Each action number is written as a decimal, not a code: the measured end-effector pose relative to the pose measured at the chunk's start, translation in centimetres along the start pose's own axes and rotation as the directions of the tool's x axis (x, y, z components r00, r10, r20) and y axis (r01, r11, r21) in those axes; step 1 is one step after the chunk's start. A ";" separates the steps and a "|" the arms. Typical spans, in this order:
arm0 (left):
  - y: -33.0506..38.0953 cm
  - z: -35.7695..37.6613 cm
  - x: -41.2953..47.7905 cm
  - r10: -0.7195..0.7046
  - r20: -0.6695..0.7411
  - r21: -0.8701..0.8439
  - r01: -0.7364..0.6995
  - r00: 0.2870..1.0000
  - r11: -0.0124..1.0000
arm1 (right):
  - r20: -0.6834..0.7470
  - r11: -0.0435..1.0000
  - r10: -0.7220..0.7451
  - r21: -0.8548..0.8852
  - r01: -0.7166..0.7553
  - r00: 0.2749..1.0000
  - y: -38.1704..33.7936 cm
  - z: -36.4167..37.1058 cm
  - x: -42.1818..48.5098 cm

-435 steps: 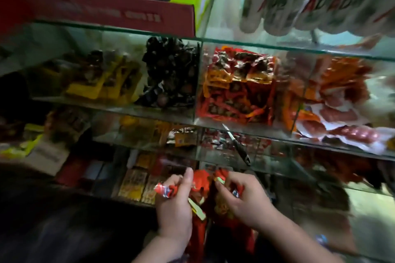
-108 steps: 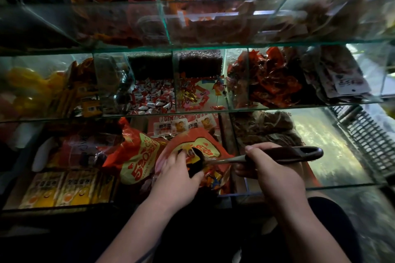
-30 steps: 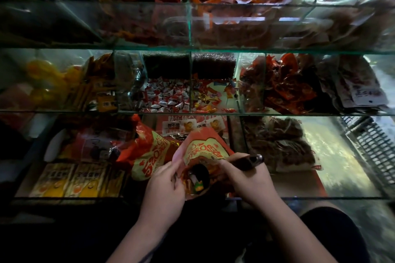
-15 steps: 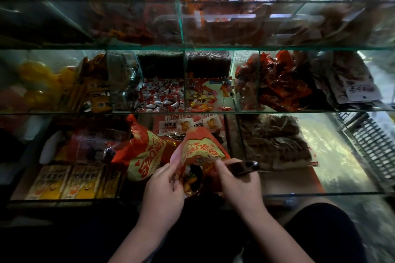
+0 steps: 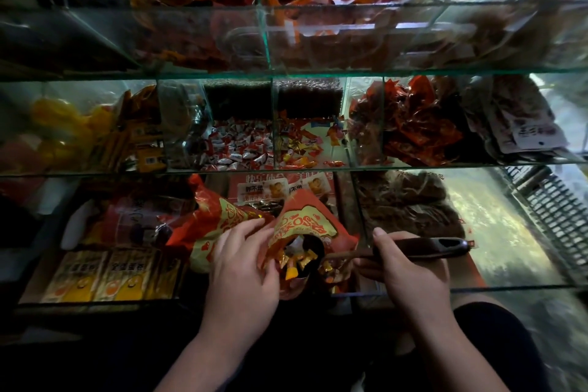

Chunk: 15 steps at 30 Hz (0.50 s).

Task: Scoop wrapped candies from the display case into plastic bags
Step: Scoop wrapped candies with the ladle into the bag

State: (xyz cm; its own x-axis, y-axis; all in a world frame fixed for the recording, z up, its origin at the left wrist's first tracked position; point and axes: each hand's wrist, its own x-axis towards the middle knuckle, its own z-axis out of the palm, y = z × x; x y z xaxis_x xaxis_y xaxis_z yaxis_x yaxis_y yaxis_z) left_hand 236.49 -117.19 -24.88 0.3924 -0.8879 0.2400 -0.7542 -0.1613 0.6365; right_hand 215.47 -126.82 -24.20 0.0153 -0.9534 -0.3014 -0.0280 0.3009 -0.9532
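Lower L of glass display case (image 5: 286,73): row of yellow-fronted packets (image 5: 105,274) stood behind the front pane. Next R, 1 crumpled red printed bag (image 5: 219,219) lay on the bottom shelf, partly behind L hand. L hand (image 5: 241,267) pinched the mouth edge of a 2nd red plastic bag (image 5: 302,226), fingers curled on its rim, mouth held open toward camera, just in front of the bottom shelf. Dark scoop (image 5: 313,248) had its bowl inside that mouth, w/ gold- & orange-wrapped candies (image 5: 297,261) at the lip. Above, on mid shelf, 2 compartments sat side by side: white/red candies (image 5: 241,146) L, mixed red/gold candies (image 5: 299,149) R, a thin layer. R hand (image 5: 410,267) was clenched round the scoop's handle, thumb on top, handle end sticking out R. Farther R: red foil packs (image 5: 420,130) on mid shelf. Far R edge: wire basket (image 5: 553,210), contents couldn't be made out.
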 end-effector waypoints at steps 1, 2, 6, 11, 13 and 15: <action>0.6 0.1 0.2 0.037 0.001 -0.064 -0.037 0.999 0.997 | -0.005 1.000 0.008 0.030 -0.008 1.000 -0.4 -0.2 -0.1; 1.1 0.3 0.4 0.043 0.014 -0.127 -0.041 0.999 0.991 | -0.007 0.997 0.032 0.070 -0.032 0.999 -0.8 -0.4 -0.1; 2.0 2.0 1.5 -0.114 0.160 -0.104 0.131 0.980 0.986 | -0.029 0.983 0.055 0.175 -0.050 0.998 -1.5 -1.1 -0.2; 1.1 3.5 2.0 -0.226 0.260 0.048 0.221 0.939 0.974 | -0.018 0.973 -0.007 0.233 0.011 1.000 -3.0 -1.9 -1.3; 1.0 4.0 2.1 -0.214 0.273 0.074 0.201 0.938 0.977 | 0.038 0.970 -0.005 0.243 -0.004 0.999 -3.7 -2.0 -1.8; 1.1 4.4 2.2 -0.193 0.252 0.074 0.180 0.948 0.981 | 0.119 0.968 -0.005 0.251 -0.025 0.993 -4.5 -2.0 -2.3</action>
State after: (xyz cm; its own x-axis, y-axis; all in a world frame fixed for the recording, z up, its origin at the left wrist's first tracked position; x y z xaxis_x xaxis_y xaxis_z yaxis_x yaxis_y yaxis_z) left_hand 234.19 -121.20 -26.93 0.3853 -0.9194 -0.0796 -0.7080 -0.3498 0.6135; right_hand 213.54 -126.08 -19.18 0.1341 -0.9455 -0.2967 0.2239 0.3206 -0.9204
